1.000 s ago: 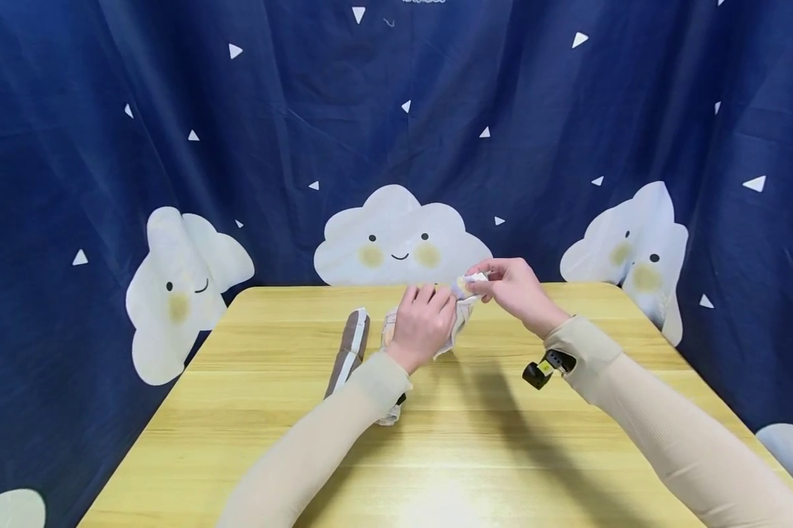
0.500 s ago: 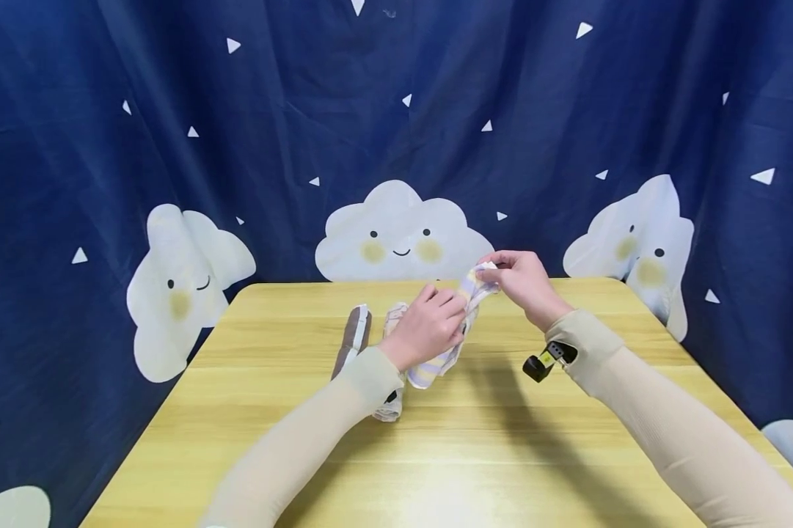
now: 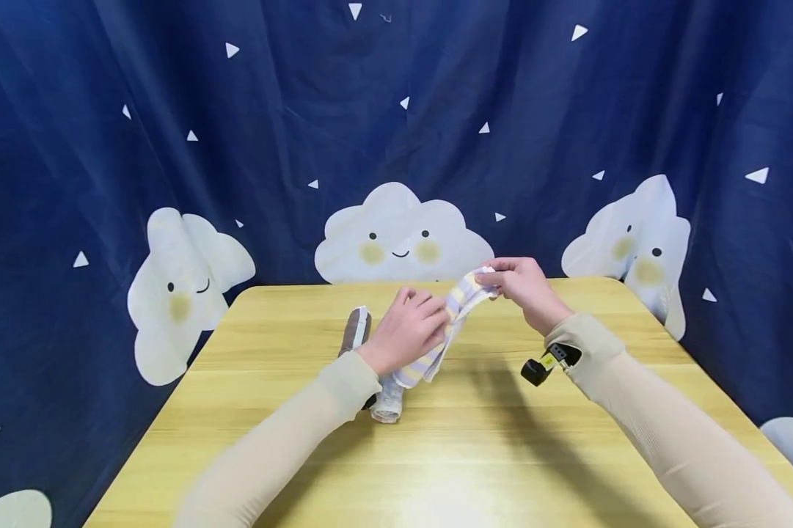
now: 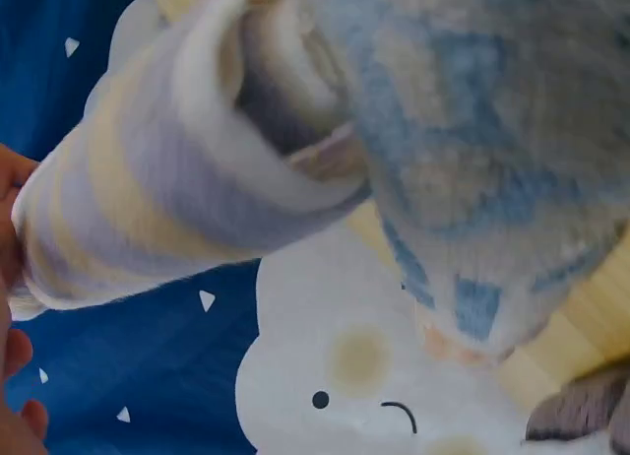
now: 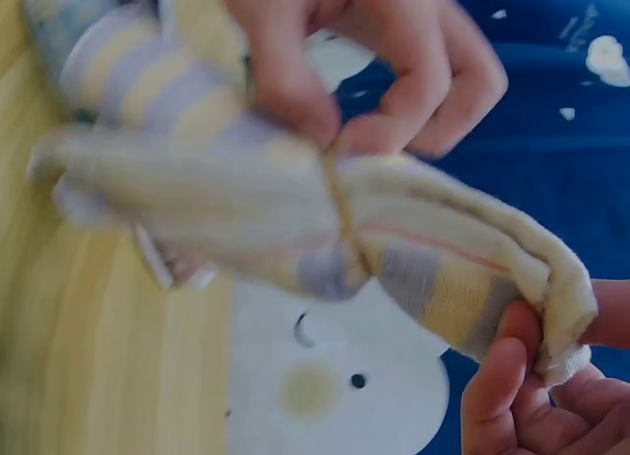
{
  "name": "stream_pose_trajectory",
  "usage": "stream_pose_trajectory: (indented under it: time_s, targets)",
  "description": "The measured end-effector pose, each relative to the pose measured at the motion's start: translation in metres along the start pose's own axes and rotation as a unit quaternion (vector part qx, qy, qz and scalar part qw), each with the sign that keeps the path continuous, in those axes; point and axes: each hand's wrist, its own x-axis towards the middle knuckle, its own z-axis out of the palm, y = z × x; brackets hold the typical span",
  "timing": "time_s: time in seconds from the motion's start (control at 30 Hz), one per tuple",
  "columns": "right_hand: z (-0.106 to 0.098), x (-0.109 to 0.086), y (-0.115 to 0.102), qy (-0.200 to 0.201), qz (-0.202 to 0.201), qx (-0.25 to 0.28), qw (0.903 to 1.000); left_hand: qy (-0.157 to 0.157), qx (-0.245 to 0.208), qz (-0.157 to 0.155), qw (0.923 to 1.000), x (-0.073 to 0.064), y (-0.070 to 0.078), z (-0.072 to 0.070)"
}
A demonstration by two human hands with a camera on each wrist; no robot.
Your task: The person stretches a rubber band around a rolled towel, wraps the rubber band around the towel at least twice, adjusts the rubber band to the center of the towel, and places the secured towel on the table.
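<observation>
A rolled towel [image 3: 462, 301] with lilac, yellow and white stripes slants up from the table between my hands. A thin brown band [image 5: 343, 214] cinches it near the middle in the right wrist view. My left hand [image 3: 406, 326] has its thumb and finger pinched together right at that band. At the towel's upper end, my right hand [image 3: 524, 290] grips the cloth between thumb and fingers. The towel's loose layers spread at its lower end. In the left wrist view, the open lower end of the striped roll [image 4: 148, 189] shows its inner layers.
A blue-and-white patterned rolled towel [image 3: 388, 407] lies on the wooden table [image 3: 502, 469] under my left wrist. Left of it lies a brown roll with a white stripe [image 3: 353, 330], partly hidden by my left arm. A dark blue curtain [image 3: 290, 88] hangs behind the table.
My left hand has shifted left and uncovered more of the striped towel. The right hand is slightly farther right, and the towel's upper end is drawn out more than before.
</observation>
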Motion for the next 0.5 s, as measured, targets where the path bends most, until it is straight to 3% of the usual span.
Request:
stream_pose_trajectory:
  time_s: [0.07, 0.13, 0.2, 0.27, 0.37, 0.43, 0.5]
  targets:
    - [0.0, -0.004, -0.006, -0.001, -0.005, 0.005, 1.0, 0.037, -0.056, -0.033, 0.9972, -0.001, -0.002, 0.001]
    - [-0.001, -0.007, -0.012, -0.005, -0.007, 0.013, 0.9999, 0.076, -0.116, -0.068, 0.988, -0.003, -0.003, 0.0]
    - [-0.004, -0.009, -0.017, -0.018, -0.002, 0.022, 0.9996, 0.109, -0.184, -0.098, 0.972, -0.003, -0.005, -0.002]
    - [-0.008, -0.009, -0.019, -0.03, 0.009, 0.038, 0.9988, 0.123, -0.255, -0.135, 0.9497, -0.002, -0.006, -0.004]
    - [-0.012, -0.008, -0.019, -0.059, 0.019, 0.063, 0.9961, 0.104, -0.347, -0.19, 0.9124, 0.001, -0.012, -0.007]
    - [-0.013, -0.006, -0.02, -0.077, 0.02, 0.076, 0.994, 0.072, -0.398, -0.219, 0.888, 0.003, -0.017, -0.01]
    - [-0.013, -0.005, -0.02, -0.095, 0.016, 0.088, 0.9914, 0.034, -0.433, -0.234, 0.8697, 0.004, -0.02, -0.012]
